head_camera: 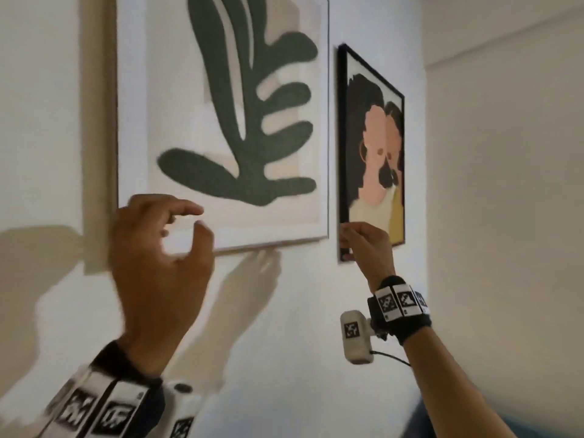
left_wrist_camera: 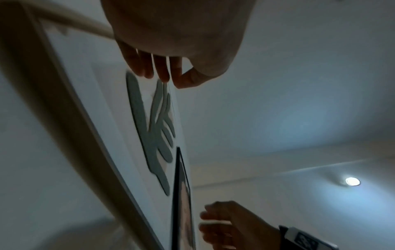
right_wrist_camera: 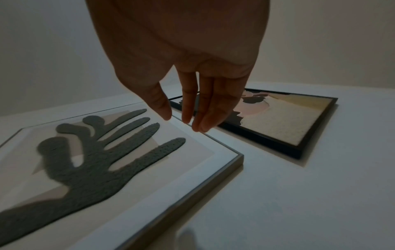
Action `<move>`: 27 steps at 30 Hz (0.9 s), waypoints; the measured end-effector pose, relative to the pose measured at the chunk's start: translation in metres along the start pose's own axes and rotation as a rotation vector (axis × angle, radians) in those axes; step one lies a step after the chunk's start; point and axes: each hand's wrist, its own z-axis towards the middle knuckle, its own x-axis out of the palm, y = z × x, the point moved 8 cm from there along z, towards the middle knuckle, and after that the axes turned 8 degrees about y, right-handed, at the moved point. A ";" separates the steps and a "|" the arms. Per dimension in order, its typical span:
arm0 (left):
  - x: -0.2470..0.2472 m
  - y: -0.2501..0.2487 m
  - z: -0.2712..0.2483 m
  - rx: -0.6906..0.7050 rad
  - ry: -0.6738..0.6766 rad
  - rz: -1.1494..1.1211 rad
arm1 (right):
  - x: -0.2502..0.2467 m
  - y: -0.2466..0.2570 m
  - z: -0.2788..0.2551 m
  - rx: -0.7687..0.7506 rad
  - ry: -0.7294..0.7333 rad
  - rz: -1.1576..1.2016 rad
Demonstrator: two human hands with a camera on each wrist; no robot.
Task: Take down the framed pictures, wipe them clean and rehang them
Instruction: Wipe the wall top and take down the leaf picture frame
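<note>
Both hands up at the two wall pics, neither one gripped yet.

My left hand hovers w/ fingers curled apart, holding nothing, at 7 o'clock of the big pale-framed green leaf print. My right hand, fingers straight and close together, sits at the 7 o'clock corner of the smaller black-framed portrait picture; can't tell if it's touching. Both hang on the white wall. Risk, imo: lifting from one bottom corner tips a frame off its hook, so it swings or drops.
</note>
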 end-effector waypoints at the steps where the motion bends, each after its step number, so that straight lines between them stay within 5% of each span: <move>1: -0.012 0.000 0.013 0.024 -0.046 0.096 | 0.003 -0.001 0.025 -0.021 0.004 -0.007; 5: -0.035 0.023 0.036 -0.116 -0.074 0.336 | 0.014 -0.028 0.083 -0.025 -0.014 -0.075; 10: -0.027 0.053 0.048 -0.304 -0.054 0.303 | 0.046 -0.059 0.111 0.043 0.020 0.079; 21: -0.019 0.059 0.078 -0.390 -0.065 0.258 | 0.051 -0.076 0.146 0.110 0.005 0.285; 27: -0.014 0.058 0.078 -0.318 0.007 0.076 | 0.048 -0.069 0.141 -0.002 -0.048 0.315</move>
